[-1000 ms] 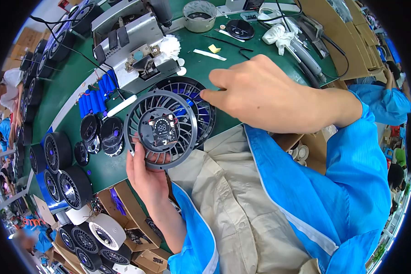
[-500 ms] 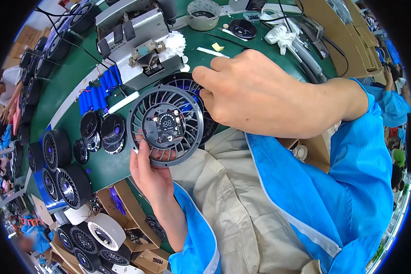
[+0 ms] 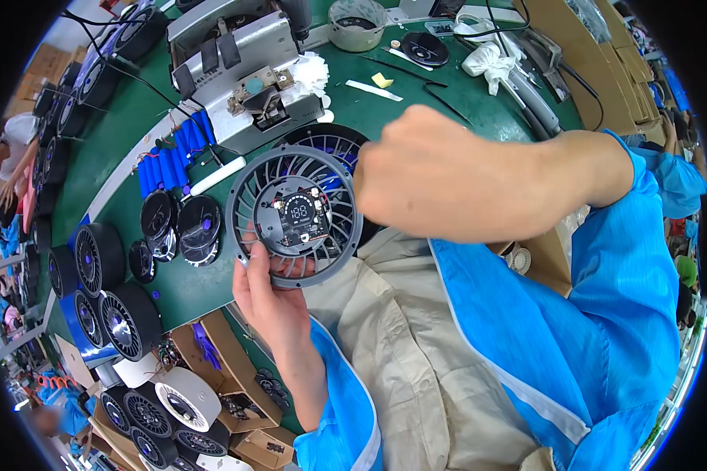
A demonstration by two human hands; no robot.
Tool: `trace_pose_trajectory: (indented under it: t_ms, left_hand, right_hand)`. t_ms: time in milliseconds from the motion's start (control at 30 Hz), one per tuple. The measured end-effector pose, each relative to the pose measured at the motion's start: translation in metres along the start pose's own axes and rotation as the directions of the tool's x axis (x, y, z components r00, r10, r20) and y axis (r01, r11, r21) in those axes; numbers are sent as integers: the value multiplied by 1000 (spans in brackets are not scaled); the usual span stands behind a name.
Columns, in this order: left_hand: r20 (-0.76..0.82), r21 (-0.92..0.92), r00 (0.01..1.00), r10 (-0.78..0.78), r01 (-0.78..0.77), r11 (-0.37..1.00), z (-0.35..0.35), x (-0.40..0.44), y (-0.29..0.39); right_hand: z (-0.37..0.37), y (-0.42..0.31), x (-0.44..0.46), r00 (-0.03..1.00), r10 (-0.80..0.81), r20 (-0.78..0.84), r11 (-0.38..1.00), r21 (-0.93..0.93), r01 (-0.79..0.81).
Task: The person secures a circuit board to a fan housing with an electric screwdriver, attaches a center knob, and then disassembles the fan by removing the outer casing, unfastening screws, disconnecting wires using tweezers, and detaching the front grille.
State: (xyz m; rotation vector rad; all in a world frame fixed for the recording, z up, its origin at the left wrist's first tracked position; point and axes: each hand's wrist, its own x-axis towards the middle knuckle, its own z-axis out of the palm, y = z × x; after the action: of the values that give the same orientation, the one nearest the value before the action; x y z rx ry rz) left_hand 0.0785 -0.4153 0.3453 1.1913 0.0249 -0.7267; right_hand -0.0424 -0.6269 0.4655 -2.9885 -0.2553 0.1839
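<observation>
My left hand [image 3: 269,294] grips the lower left rim of a round grey fan grille [image 3: 346,255], thumb in front and fingers behind the vanes. At the grille's centre sits a small circuit board [image 3: 300,216] with a digit display. Behind the grille is a black round fan housing [image 3: 334,135] with blue parts inside, partly covered. My right hand [image 3: 416,169] is curled into a fist at the grille's upper right edge. Its fingertips are turned away, so what it holds, if anything, is hidden.
A metal machine [image 3: 243,74] stands at the back. Left of the grille lie blue battery packs [image 3: 173,153], a white stick [image 3: 218,176] and glossy black discs [image 3: 199,228]. Black fan units [image 3: 126,318] line the left edge. A cardboard box [image 3: 581,71] stands at the right.
My right hand has turned, its fingers now out of sight, and come down beside the grille's edge. The grille and my left hand have shifted slightly right in view.
</observation>
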Motion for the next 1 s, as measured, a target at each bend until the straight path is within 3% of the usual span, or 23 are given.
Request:
trace_pose_trajectory:
  t_ms: [167,300,433,533,667,767,933,1000]
  left_hand:
    - [-28,-25,999,-15,14,1000,5,-1,-2]
    - [-66,-33,998,2,-4,999,6,1,-6]
    - [-54,-74,999,9,-13,997,2,2,-10]
    - [-77,-63,997,17,-22,998,7,1,-10]
    - [-163,-12,986,23,-25,1000,14,2,-7]
    - [-285,24,959,14,-8,1000,16,1,-7]
    - [-251,-58,968,-15,1,998,3,9,-5]
    - [-223,-40,974,-29,21,999,3,9,1]
  right_hand:
    - [13,-5,1,998,-52,23,990,-128,54]
    - [15,7,-3,999,-9,-50,998,-60,6]
    - [32,33,-14,989,147,-34,987,69,-144]
    - [60,56,-25,952,93,-293,901,432,45]
    - [79,70,-31,937,123,-327,765,632,120]
    - [94,78,-30,918,113,-380,693,692,201]
    - [107,77,-23,878,103,-467,602,732,319]
    - [104,77,-30,890,126,-439,605,745,281]
